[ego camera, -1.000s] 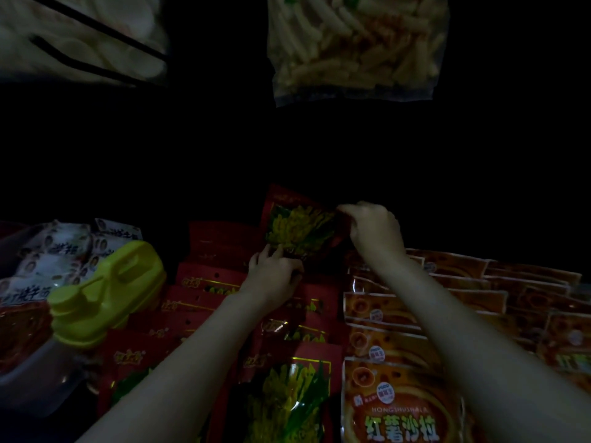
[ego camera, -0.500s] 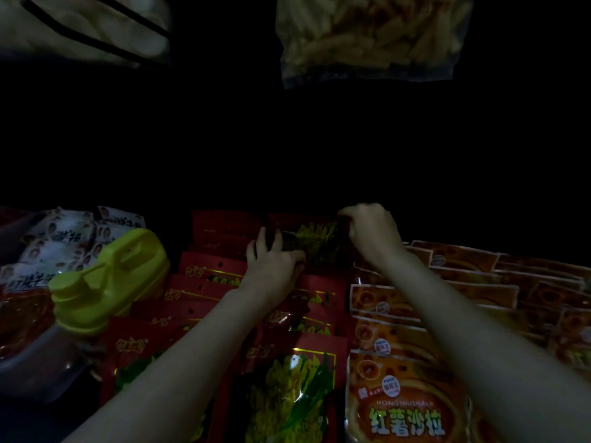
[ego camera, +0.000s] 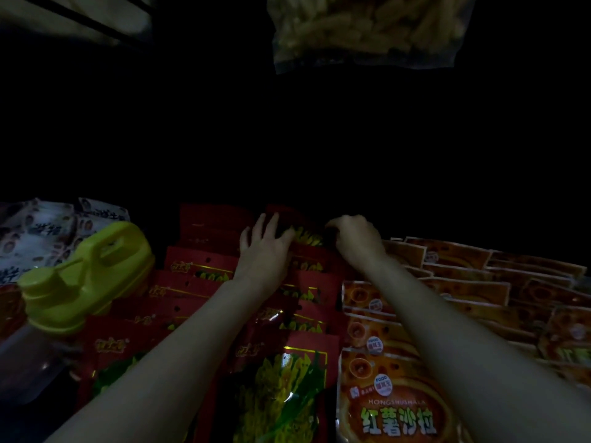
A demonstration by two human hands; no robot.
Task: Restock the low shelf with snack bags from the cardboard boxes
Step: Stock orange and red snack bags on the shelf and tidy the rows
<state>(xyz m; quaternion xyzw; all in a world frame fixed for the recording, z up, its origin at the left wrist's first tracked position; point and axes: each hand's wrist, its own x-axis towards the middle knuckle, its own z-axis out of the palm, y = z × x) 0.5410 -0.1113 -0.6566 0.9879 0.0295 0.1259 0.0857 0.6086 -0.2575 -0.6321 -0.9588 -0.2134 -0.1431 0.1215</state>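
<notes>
A red snack bag (ego camera: 305,235) with a yellow-green picture lies at the far end of a row of like red bags (ego camera: 281,375) on the dim low shelf. My left hand (ego camera: 263,251) lies flat on its left part, fingers straight. My right hand (ego camera: 358,239) has its fingers curled round the bag's right edge. Most of the bag is hidden under the two hands. No cardboard box is in view.
Orange snack bags (ego camera: 393,401) fill the shelf to the right. A yellow-green jug-shaped container (ego camera: 86,273) stands at left, with white bags (ego camera: 41,231) behind it. A clear bag of pale sticks (ego camera: 367,30) hangs overhead. The shelf's back is black.
The red bag stood tilted up a second ago; both hands have lowered it flat onto the back of the red row. My left hand has slid up onto it.
</notes>
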